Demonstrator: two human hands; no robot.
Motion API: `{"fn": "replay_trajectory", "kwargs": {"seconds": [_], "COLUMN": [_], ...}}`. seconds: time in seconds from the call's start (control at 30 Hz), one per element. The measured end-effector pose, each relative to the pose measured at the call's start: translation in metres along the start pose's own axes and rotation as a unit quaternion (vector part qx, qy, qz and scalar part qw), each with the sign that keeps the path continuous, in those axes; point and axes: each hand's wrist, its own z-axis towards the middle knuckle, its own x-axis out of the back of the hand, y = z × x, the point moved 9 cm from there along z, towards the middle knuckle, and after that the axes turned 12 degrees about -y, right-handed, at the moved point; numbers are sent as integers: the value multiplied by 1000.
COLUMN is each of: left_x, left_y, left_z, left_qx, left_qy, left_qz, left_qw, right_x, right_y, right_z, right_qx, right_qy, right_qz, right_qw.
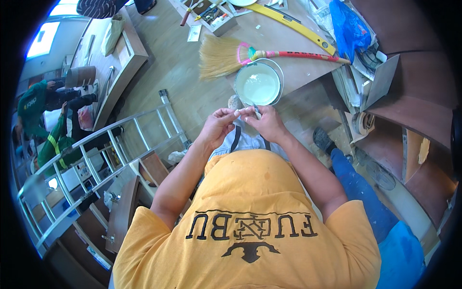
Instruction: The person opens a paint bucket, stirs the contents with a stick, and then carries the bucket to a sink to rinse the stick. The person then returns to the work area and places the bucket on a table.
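My two hands meet in front of my belly, just below a bucket (239,92) of whitish, paint-like liquid. My left hand (219,127) is closed in a pinch, its fingertips beside a small whitish bit. My right hand (268,125) is closed around a slim, pale tool (258,115) whose kind I cannot make out; its thin end points toward the bucket. The fingertips of both hands nearly touch. Behind the bucket lies a straw broom (219,57) with a red handle.
A yellow spirit level (284,21) and a tray of tools (211,17) lie farther off. An aluminium ladder (125,147) stands at the left, with people in green (36,108) beyond. At right are wooden panels (409,108) and another person's blue-trousered leg (358,192).
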Motion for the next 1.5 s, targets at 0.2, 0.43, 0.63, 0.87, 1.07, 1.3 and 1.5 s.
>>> {"fn": "replay_trajectory", "kwargs": {"seconds": [0.2,0.43,0.63,0.87,1.07,1.3,1.5], "left_x": [28,142,292,363,355,313,298], "left_y": [5,7,-74,-156,-203,-229,-257], "left_z": [-19,-72,-122,-184,-174,-156,-139], "left_qx": [-39,-86,-41,25,40,18,-38], "left_qy": [31,166,295,368,384,368,441], "left_qz": [2,8,-1,-19,-58,-58,58], "left_qw": [999,982,955,929,921,928,895], "right_x": [-5,109,135,95,43,119,152], "right_y": [11,36,136,52,30,-132,-184], "right_z": [8,20,26,26,73,112,184], "right_qx": [-35,-76,-243,-203,-239,-137,-79], "right_qy": [-31,268,318,371,133,185,125], "right_qz": [24,-119,65,-196,24,-97,-230], "right_qw": [999,953,914,885,962,968,962]}}
